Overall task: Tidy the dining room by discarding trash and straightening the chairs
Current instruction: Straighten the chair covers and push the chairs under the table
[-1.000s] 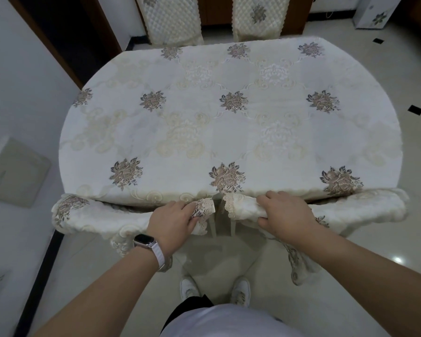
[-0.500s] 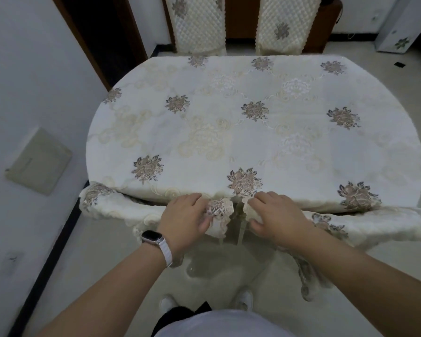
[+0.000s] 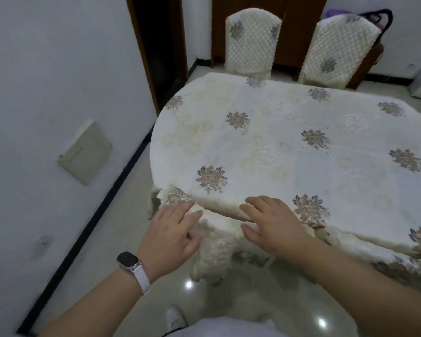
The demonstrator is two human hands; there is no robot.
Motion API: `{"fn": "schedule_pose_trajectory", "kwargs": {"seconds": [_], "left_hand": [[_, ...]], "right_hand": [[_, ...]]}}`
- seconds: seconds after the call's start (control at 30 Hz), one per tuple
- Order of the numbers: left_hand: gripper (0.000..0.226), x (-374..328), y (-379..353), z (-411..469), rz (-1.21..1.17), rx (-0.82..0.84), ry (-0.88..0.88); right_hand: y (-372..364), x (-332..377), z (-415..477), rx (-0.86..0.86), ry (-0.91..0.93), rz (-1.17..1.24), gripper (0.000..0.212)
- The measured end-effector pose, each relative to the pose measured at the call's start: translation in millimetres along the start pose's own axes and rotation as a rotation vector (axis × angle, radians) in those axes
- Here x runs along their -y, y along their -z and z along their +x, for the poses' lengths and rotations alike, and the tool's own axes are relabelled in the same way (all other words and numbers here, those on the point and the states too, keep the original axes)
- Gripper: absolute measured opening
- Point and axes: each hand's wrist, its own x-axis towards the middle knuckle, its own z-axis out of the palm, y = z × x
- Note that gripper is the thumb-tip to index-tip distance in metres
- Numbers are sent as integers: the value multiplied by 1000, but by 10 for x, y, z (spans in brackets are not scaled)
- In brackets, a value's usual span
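White walls (image 3: 46, 69), glossy pale floor (image 3: 122, 215), dark wooden cabinet (image 3: 294, 32) behind.

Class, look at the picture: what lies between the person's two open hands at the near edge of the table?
In the head view, the cloth-covered chair back lies between the left hand and right hand.

One covered table (image 3: 289, 142), two quilted chairs (image 3: 252, 42) (image 3: 336, 49) beyond it, two hands (image 3: 173, 235) (image 3: 275, 223), one wristwatch (image 3: 129, 260)
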Motion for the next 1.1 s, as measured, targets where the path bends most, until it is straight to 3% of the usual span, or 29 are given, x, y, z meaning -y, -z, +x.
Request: {"fn": "schedule_pose_trajectory", "kwargs": {"seconds": [0.47,0.77,1.1], "left_hand": [[41,1714,856,-733,126,-42,75],[41,2431,1228,-823,206,-74,218],[40,3768,1546,-164,315,-7,285]], "right_hand": [[-19,1787,1404,-124,223,-24,47],[-208,2309,2423,-89,421,-5,51],[-559,2553,4096,-87,455,68,55]]}}
